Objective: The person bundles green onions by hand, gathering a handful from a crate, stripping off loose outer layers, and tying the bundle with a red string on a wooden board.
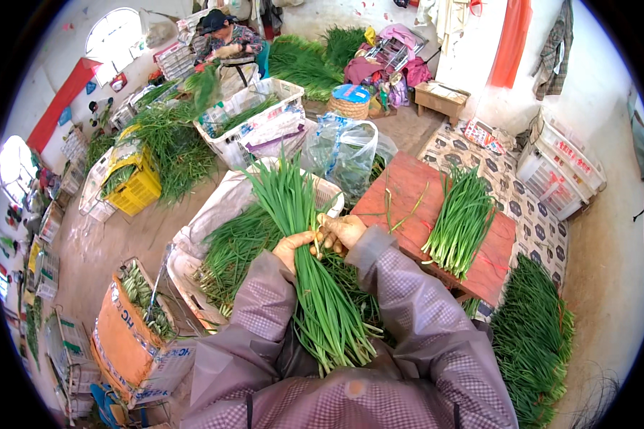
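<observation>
My left hand (294, 248) is wrapped round a long bunch of green chives (320, 289) at its middle. The leaf tips point up and away from me, and the pale stem ends fan out near my lap. Beside the bunch, my right hand (343, 232) has its fingers curled and pinched against the bunch's right side. Whatever lies between those fingers is too small to tell. Below both hands stands a white crate (193, 275) lined with a pale sack, with loose chives (240, 250) in it.
Right of me, a red board (386, 193) carries another chive bunch (466, 222). A chive heap (529, 343) lies on the floor at right. An orange-covered crate (125, 343) stands at left. Beyond are a clear plastic bag (340, 150), a yellow crate (137, 182) and a seated person (225, 43).
</observation>
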A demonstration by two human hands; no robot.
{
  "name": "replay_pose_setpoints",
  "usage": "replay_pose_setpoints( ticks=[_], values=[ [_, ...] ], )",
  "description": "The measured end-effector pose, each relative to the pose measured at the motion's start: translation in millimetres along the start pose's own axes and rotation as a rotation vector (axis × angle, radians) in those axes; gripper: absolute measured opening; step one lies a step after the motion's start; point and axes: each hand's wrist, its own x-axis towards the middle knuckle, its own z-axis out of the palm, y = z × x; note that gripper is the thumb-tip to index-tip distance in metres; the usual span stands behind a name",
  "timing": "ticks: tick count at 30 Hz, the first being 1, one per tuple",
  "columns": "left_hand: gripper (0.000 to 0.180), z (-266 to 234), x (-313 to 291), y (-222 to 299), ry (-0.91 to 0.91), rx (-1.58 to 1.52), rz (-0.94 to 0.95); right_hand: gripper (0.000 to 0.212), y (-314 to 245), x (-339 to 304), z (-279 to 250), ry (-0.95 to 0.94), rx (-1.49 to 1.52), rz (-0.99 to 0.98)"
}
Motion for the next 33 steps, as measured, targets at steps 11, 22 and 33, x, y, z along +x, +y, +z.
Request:
replay_pose_setpoints(
  ticks=[11,22,33],
  values=[
    [0.022,-11.2,11.6,-5.3,0.079,0.015,0.048,0.016,31.7,-11.4,3.3,-0.067,0.619,-0.258],
    [0.019,4.5,1.0,-4.0,0.115,0.016,0.011,0.045,88.2,-43.5,-74.3,-0.016,-0.792,0.043],
    [0.020,22.5,-4.9,0.2,0.174,0.075,-0.013,0.026,22.9,50.0,-63.3,0.414,-0.149,-0.118]
  ],
)
